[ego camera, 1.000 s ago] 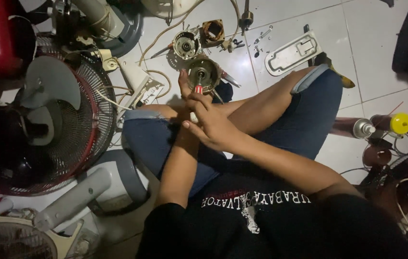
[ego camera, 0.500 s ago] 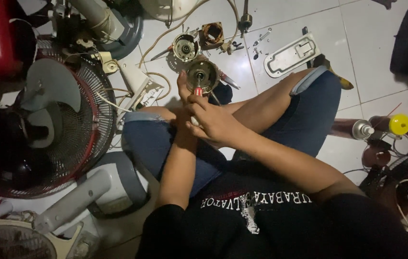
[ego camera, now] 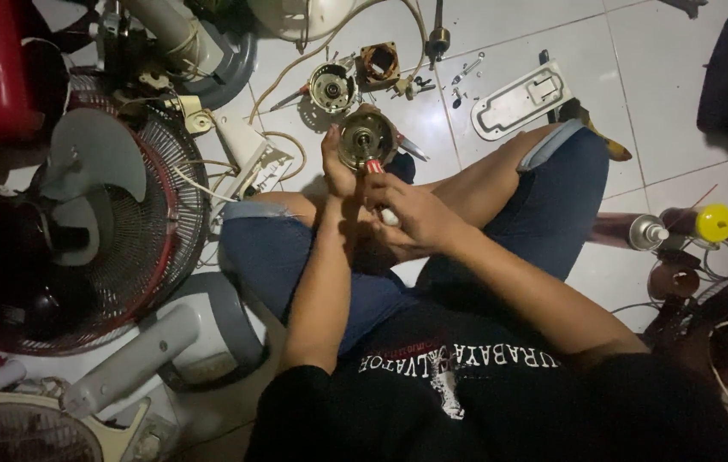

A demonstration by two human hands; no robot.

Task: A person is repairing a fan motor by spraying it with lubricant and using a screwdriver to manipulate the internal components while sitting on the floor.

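Red-tipped screwdriver in right hand, tip seemingly toward motor.

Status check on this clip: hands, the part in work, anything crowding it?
Left hand steadies round fan motor. Right hand has grip on red-handled screwdriver, tip at motor. Second motor part lies just beyond.

The person wore a black short-sleeved T-shirt with pale lettering and a small pale figure printed across the chest. Blue jeans were rolled up at the knees into lighter cuffs. Both forearms and both hands were bare.
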